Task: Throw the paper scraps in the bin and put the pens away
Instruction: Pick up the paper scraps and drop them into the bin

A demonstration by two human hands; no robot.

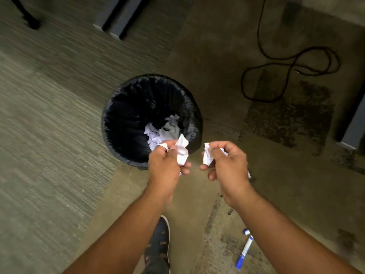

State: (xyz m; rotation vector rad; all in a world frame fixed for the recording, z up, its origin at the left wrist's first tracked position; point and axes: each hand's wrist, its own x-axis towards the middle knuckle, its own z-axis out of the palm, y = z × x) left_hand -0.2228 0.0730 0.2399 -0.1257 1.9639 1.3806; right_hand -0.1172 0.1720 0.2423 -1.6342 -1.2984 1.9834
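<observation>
A round bin [118,107] lined with a black bag stands on the carpet in the middle of the view, with white crumpled paper [158,133] at its bottom. My left hand [165,165] is over the bin's near rim and grips a white paper scrap [182,152]. My right hand [227,165] is just right of the bin, over the floor, and grips another crumpled white scrap [207,156]. A blue and white pen [245,252] lies on the floor at the lower right, with a small blue and white piece [246,231] beside its upper end.
A black cable [292,66] loops on the floor at the upper right. Dark furniture legs [118,18] stand at the top, and a grey panel [353,123] at the right edge. My dark shoe [161,240] is below the hands.
</observation>
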